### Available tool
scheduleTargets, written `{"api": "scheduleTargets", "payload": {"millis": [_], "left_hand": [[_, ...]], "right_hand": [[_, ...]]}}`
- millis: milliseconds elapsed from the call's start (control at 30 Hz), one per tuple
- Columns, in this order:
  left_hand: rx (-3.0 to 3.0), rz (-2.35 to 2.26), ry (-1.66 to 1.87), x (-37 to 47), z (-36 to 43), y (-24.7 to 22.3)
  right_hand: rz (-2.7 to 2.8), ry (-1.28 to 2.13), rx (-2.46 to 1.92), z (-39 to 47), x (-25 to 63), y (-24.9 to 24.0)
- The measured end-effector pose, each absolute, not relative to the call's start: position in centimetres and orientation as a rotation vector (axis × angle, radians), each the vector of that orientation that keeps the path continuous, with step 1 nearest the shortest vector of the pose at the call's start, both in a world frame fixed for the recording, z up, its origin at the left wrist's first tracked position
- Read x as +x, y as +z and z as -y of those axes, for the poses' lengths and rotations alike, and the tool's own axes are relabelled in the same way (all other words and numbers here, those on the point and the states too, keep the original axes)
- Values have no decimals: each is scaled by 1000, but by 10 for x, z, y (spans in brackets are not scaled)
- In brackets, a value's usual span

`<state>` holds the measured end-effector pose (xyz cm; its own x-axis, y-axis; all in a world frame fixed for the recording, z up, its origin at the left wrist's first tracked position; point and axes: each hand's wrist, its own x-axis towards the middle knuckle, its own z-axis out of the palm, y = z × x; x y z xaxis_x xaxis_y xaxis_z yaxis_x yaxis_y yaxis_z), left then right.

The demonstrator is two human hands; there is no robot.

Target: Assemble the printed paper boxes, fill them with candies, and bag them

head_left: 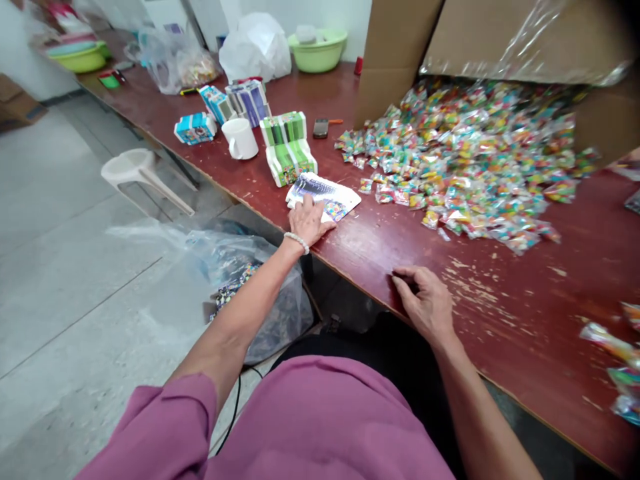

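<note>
My left hand (pixel 307 222), with a beaded bracelet at the wrist, lies with spread fingers on a white printed packet (pixel 337 199) near the table's front edge. Whether this is one packet or a small stack, I cannot tell. My right hand (pixel 426 300) rests at the table edge, thumb and forefinger tips brought together; anything between them is too small to make out. Just beyond the left hand are banded bundles of green printed packaging (pixel 289 152). Past the right hand spreads a heap of small wrapped candies (pixel 465 160).
A white mug (pixel 240 139), blue bundles (pixel 196 128) and purple bundles (pixel 249 101) stand farther left, near a phone-like device (pixel 321 128). A cardboard box (pixel 400 53) lies tipped behind the candies. Below the edge are a clear plastic bag (pixel 280 313) and a white stool (pixel 131 163).
</note>
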<state>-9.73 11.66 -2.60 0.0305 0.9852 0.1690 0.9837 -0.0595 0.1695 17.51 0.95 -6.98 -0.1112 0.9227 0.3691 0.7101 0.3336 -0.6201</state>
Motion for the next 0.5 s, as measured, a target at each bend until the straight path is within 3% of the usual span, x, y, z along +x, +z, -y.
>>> {"api": "scheduleTargets", "payload": {"millis": [200, 500], "left_hand": [[2226, -2220, 314, -97, -123, -25], [2025, -2072, 594, -87, -132, -9]], "right_hand": [[1872, 368, -1414, -12, 174, -71], [1822, 435, -1399, -11, 173, -69]]}}
